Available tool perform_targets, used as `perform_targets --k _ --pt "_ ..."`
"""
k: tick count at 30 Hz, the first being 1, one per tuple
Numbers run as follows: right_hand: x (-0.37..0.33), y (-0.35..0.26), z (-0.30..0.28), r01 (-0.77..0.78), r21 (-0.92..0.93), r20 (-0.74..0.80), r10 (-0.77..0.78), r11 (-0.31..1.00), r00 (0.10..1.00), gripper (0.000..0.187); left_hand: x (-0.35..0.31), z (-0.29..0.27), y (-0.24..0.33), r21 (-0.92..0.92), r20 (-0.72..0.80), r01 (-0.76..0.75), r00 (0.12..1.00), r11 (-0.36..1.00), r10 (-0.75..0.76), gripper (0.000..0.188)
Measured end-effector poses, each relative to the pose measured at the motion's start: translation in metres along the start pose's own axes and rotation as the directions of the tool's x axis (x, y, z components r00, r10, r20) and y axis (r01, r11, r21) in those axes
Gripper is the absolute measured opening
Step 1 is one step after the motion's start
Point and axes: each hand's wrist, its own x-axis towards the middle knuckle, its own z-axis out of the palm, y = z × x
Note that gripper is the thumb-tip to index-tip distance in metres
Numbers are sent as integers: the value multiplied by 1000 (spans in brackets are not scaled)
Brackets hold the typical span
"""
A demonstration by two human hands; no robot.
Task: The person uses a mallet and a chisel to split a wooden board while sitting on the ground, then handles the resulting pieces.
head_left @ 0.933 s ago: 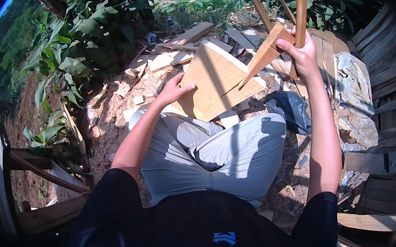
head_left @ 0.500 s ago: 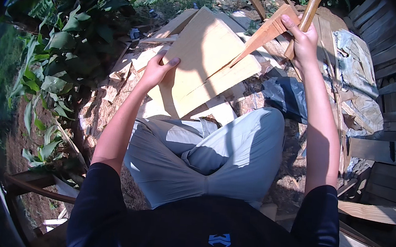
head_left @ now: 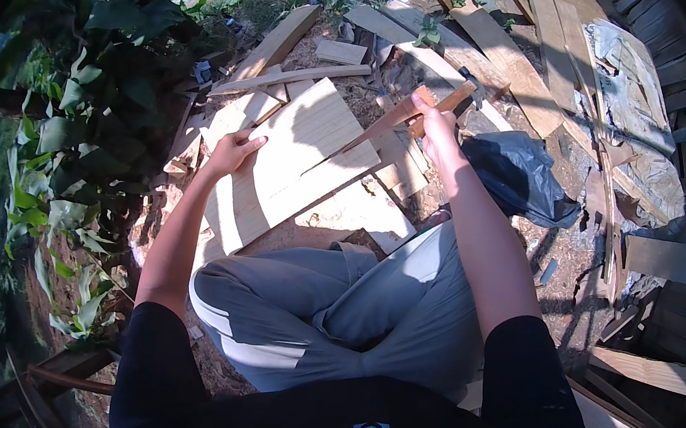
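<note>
A pale, flat wooden board (head_left: pixel 293 133) lies tilted in front of my crossed legs, with a long dark cut line running in from its right edge. My left hand (head_left: pixel 232 152) grips the board's left edge, thumb on top and fingers partly hidden beneath. On the right, my right hand (head_left: pixel 435 130) is closed around the wooden handle of a handsaw (head_left: pixel 393 121). Its reddish-brown blade tapers down to the left and meets the board at the cut line. My thumb rests by the blade's wide end.
A black plastic bag (head_left: pixel 515 169) lies right of my right forearm. Several planks (head_left: pixel 509 64) and offcuts spread across the chip-covered ground beyond the board. Leafy plants (head_left: pixel 75 136) border the left; a crumpled pale sheet (head_left: pixel 636 94) and slatted wood line the right.
My right hand has come down and left with the handsaw, its blade now lower over the board. The view has shifted, showing more planks behind. My left hand keeps its hold.
</note>
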Motion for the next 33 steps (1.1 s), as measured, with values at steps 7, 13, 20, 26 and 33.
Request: perform_targets --k 7,13,20,26,33 --pt "-34 -7 -14 82 -754 -94 -230 652 969 41 -12 43 -46 358 -203 -92 964 929 174 50" --pt "-162 -48 -12 314 -855 257 -188 413 948 37 -52 65 -15 64 80 28 996 998 -33 73" --pt "-252 8 43 310 -915 267 -187 260 945 33 -84 74 -16 230 284 -171 953 958 102 96" --pt "-237 42 36 369 -857 317 -196 359 928 27 -108 74 -13 310 300 -139 953 941 42 97" --pt "-224 64 15 456 -869 416 -214 191 884 28 -93 75 -10 329 418 -206 907 922 53 90"
